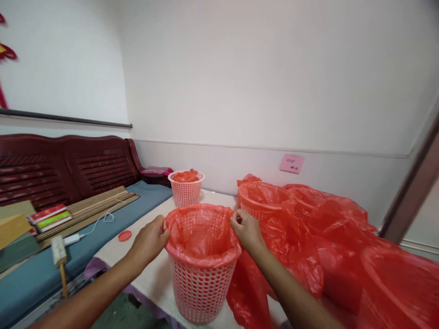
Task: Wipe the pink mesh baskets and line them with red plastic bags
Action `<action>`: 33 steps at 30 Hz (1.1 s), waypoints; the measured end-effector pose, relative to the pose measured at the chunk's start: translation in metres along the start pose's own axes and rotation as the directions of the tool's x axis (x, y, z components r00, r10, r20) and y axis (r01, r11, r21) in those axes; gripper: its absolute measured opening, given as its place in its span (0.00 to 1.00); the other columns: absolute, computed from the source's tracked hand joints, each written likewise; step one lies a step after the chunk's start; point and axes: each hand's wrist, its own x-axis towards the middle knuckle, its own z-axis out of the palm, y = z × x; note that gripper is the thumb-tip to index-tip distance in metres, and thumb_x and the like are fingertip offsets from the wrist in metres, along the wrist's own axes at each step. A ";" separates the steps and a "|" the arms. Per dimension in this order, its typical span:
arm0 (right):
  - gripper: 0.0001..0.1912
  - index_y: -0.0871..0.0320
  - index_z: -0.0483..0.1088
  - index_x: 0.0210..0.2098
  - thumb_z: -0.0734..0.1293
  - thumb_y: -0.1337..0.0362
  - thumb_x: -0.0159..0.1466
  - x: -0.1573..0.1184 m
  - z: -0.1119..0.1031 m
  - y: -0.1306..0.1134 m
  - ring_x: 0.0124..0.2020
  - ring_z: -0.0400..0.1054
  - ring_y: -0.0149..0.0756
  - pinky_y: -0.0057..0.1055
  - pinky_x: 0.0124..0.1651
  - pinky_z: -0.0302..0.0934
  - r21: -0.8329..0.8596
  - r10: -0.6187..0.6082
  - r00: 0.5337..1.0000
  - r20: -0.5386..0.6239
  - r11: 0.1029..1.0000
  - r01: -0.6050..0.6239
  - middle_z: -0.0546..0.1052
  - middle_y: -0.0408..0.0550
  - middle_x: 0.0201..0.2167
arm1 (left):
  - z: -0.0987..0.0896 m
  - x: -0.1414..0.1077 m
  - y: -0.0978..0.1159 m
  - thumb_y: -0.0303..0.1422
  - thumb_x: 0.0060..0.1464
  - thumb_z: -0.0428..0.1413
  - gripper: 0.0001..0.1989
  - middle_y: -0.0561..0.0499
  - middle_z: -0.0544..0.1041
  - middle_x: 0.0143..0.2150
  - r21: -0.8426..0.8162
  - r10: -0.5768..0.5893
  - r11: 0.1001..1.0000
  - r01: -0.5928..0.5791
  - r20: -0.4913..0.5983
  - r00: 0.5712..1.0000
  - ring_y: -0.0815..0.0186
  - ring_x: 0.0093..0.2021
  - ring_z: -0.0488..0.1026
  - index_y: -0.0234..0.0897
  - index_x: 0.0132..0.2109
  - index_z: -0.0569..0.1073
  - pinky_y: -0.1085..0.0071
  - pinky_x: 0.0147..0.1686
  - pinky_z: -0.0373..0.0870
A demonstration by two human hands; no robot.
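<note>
A pink perforated wastebasket (204, 288) stands upright on the table in front of me. A red plastic bag (202, 233) lines it, its edge folded over the rim. My left hand (150, 237) is closed on the bag's edge at the left side of the rim. On the opposite side my right hand (247, 227) pinches the same edge. The bag sags inside the basket, and its bottom is hidden. More red bags lie right beside my right forearm.
Farther back stands another pink basket (187, 188) with red plastic inside. Bag-covered baskets (264, 194) crowd the right side. A red disc (125, 236) lies on the pale tabletop (151, 283). Left is a wooden bench (99, 160) with a blue cushion; a pink note (291, 163) hangs on the wall.
</note>
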 end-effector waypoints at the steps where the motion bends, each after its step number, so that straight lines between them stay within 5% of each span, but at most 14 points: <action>1: 0.10 0.55 0.61 0.17 0.64 0.62 0.51 -0.001 0.003 -0.001 0.22 0.54 0.30 0.30 0.29 0.46 0.018 -0.023 1.000 -0.014 1.000 0.023 0.62 0.37 0.17 | 0.001 -0.001 -0.001 0.33 0.50 0.52 0.07 0.57 0.68 0.23 0.040 0.014 0.999 -0.014 0.000 1.000 0.64 0.26 0.65 0.42 0.28 0.60 0.70 0.27 0.51; 6: 0.12 0.55 0.61 0.22 0.64 0.57 0.56 -0.014 0.012 0.000 0.25 0.57 0.31 0.29 0.31 0.53 0.181 -0.066 0.994 -0.084 0.980 0.080 0.64 0.39 0.22 | 0.003 -0.006 -0.015 0.41 0.61 0.41 0.09 0.55 0.69 0.24 0.157 -0.005 0.988 0.008 -0.024 1.000 0.59 0.28 0.71 0.44 0.33 0.54 0.69 0.27 0.53; 13: 0.13 0.55 0.61 0.23 0.64 0.56 0.58 -0.022 0.015 -0.004 0.29 0.61 0.32 0.29 0.35 0.58 0.332 -0.049 0.992 -0.120 0.940 0.086 0.67 0.41 0.26 | -0.004 -0.004 -0.023 0.42 0.63 0.36 0.10 0.53 0.70 0.25 0.255 0.015 0.967 -0.003 -0.047 0.999 0.56 0.29 0.73 0.44 0.36 0.52 0.68 0.27 0.52; 20: 0.10 0.55 0.61 0.20 0.65 0.61 0.54 -0.027 0.023 0.011 0.22 0.56 0.29 0.27 0.26 0.50 0.169 -0.052 0.980 0.193 0.985 0.019 0.63 0.37 0.18 | 0.004 -0.008 -0.021 0.41 0.60 0.43 0.08 0.54 0.72 0.26 0.254 0.071 0.963 -0.092 0.091 0.993 0.59 0.30 0.74 0.43 0.36 0.57 0.69 0.28 0.55; 27: 0.02 0.54 0.62 0.25 0.59 0.67 0.53 -0.024 0.030 0.017 0.22 0.55 0.30 0.27 0.26 0.49 0.072 -0.009 0.982 0.188 0.997 -0.005 0.62 0.36 0.20 | 0.009 0.060 -0.021 0.39 0.52 0.56 0.12 0.51 0.75 0.28 0.230 -0.136 0.968 0.097 0.160 0.978 0.63 0.28 0.74 0.37 0.39 0.66 0.71 0.24 0.60; 33: 0.09 0.55 0.68 0.29 0.57 0.71 0.54 -0.028 0.035 0.012 0.25 0.60 0.32 0.28 0.31 0.52 -0.059 -0.088 0.966 0.244 0.993 0.105 0.67 0.39 0.22 | 0.024 0.119 -0.010 0.42 0.58 0.56 0.14 0.55 0.73 0.29 0.244 -0.246 0.952 0.186 0.242 0.939 0.71 0.26 0.70 0.33 0.35 0.72 0.71 0.28 0.69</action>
